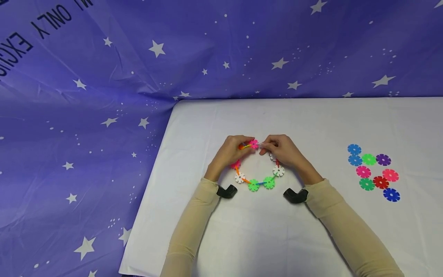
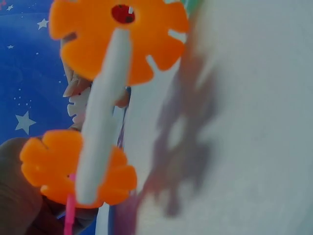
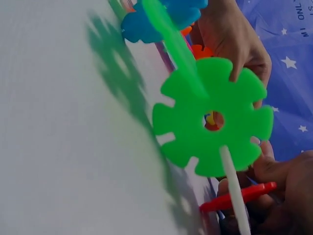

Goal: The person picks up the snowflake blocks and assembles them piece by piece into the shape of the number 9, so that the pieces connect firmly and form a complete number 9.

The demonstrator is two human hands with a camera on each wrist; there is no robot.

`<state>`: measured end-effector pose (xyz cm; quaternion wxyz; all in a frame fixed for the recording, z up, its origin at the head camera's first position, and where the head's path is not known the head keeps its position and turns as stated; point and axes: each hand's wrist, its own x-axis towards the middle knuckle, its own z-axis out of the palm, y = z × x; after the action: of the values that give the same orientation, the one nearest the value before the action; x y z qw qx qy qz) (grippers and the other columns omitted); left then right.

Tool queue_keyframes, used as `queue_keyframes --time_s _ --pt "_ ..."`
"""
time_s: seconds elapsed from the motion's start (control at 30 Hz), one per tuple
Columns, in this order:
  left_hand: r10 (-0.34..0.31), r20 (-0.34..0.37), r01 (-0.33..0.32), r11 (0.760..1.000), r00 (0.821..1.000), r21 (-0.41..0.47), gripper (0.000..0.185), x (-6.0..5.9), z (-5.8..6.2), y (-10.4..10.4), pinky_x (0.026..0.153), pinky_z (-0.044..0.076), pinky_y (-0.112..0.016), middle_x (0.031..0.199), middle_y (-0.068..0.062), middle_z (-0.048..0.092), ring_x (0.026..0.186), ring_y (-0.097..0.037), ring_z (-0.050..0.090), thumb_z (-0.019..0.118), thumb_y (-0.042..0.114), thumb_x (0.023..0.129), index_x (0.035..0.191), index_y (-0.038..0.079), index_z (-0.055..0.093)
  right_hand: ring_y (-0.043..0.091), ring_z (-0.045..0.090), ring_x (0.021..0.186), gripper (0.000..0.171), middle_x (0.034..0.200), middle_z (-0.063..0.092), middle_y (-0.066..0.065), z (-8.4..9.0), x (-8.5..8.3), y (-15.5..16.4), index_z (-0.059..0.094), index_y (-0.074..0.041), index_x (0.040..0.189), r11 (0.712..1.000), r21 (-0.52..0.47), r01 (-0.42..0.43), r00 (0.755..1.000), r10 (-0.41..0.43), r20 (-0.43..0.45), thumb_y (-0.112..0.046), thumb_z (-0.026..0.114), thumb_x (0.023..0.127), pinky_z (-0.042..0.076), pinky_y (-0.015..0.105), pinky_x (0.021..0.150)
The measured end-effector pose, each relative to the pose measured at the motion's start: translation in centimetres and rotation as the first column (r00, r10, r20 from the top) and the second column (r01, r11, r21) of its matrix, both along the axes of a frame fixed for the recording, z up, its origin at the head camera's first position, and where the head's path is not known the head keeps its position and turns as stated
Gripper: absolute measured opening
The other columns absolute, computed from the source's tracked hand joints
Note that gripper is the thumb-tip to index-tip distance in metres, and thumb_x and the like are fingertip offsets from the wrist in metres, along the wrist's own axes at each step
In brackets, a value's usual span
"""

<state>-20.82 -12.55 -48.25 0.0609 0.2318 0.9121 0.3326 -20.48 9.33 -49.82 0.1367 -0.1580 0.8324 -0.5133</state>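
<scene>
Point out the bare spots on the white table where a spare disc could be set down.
Bare: the white table between the two sleeves, the far strip beside the starry cloth, and the stretch between the ring of discs and the loose discs. Crowded: around left hand and right hand.

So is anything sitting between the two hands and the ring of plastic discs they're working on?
Nothing visible. The left hand and right hand both already grip the far side of the ring of discs, by its pink disc. The loose discs lie apart on the table, off to the right.
</scene>
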Motion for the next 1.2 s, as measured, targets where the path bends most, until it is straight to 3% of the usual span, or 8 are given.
queue_keyframes --time_s 0.17,0.27,0.37,0.5,0.63,0.77,0.9,1.2 --pt "0.028 -0.006 -0.029 1.0 1.0 -0.01 0.038 0.0 -0.2 0.1 0.08 0.05 -0.025 0.099 -0.006 0.071 0.086 -0.014 0.063 0.074 0.025 0.089 0.121 0.006 0.068 0.014 0.056 0.066 0.027 0.085 0.075 0.003 -0.3 -0.2 0.0 0.069 -0.009 0.097 1.0 0.0 0.004 1.0 -0.004 -0.03 -0.032 0.056 0.1 0.043 0.025 0.066" --pt "0.042 0.002 -0.042 0.999 0.999 -0.028 0.039 0.0 -0.1 0.3 0.068 0.044 -0.023 0.085 -0.003 0.063 0.074 -0.013 0.054 0.073 0.027 0.089 0.121 0.006 0.065 0.018 0.063 0.08 0.032 0.093 0.074 0.006 -0.1 -0.4 0.5 0.066 -0.008 0.112 1.0 0.016 -0.005 0.999 0.006 -0.053 -0.035 0.052 0.101 0.046 0.025 0.072" --pt "0.027 0.016 -0.026 0.999 1.0 -0.036 0.04 0.0 0.0 0.4 0.065 0.039 -0.023 0.079 -0.003 0.056 0.07 -0.014 0.048 0.072 0.024 0.089 0.123 0.005 0.062 0.019 0.063 0.084 0.034 0.098 0.072 0.01 0.5 -0.6 1.8 0.062 -0.005 0.121 0.998 0.069 0.007 0.995 -0.001 -0.096 -0.032 0.051 0.103 0.046 0.027 0.074" --pt "-0.003 0.037 0.005 0.998 0.999 -0.055 0.041 0.0 0.2 0.4 0.069 0.041 -0.025 0.085 -0.005 0.057 0.076 -0.016 0.05 0.071 0.021 0.091 0.126 0.004 0.06 0.018 0.057 0.076 0.03 0.09 0.067 0.012 1.5 -0.9 4.0 0.065 -0.002 0.114 0.984 0.174 0.027 0.993 -0.006 -0.12 -0.026 0.053 0.102 0.043 0.029 0.069" --pt "-0.02 0.036 0.023 0.995 0.999 -0.098 0.043 0.0 0.2 0.3 0.079 0.044 -0.028 0.1 -0.006 0.058 0.087 -0.017 0.052 0.069 0.022 0.092 0.13 0.006 0.057 0.016 0.056 0.068 0.027 0.079 0.065 0.008 2.5 -0.9 5.6 0.066 -0.001 0.103 0.967 0.239 -0.091 0.996 0.088 0.025 -0.026 0.057 0.1 0.043 0.028 0.064" --pt "-0.04 0.026 0.043 0.991 0.999 -0.123 0.044 0.2 0.1 0.1 0.08 0.043 -0.029 0.107 -0.006 0.056 0.085 -0.016 0.049 0.069 0.024 0.092 0.133 0.013 0.057 0.015 0.056 0.064 0.022 0.075 0.065 0.006 2.9 -0.8 5.8 0.066 -0.003 0.093 0.949 0.228 -0.216 0.972 0.187 0.144 -0.023 0.06 0.098 0.044 0.027 0.061" --pt "-0.065 0.004 0.065 0.989 0.998 -0.133 0.036 0.6 0.2 0.1 0.073 0.042 -0.028 0.109 -0.003 0.055 0.079 -0.015 0.047 0.069 0.03 0.092 0.127 0.019 0.064 0.014 0.053 0.061 0.018 0.073 0.064 0.007 2.7 -0.9 5.2 0.065 -0.003 0.089 0.95 0.205 -0.235 0.968 0.21 0.135 -0.017 0.06 0.098 0.043 0.026 0.058" --pt "-0.112 -0.044 0.108 0.991 0.993 -0.076 0.024 0.6 0.3 0.2 0.076 0.044 -0.025 0.103 -0.001 0.062 0.082 -0.012 0.051 0.07 0.026 0.092 0.114 0.016 0.07 0.009 0.051 0.057 0.015 0.073 0.063 0.005 2.1 -0.7 3.4 0.067 -0.001 0.091 0.964 0.203 -0.171 0.985 0.162 0.06 -0.013 0.059 0.097 0.041 0.025 0.057"
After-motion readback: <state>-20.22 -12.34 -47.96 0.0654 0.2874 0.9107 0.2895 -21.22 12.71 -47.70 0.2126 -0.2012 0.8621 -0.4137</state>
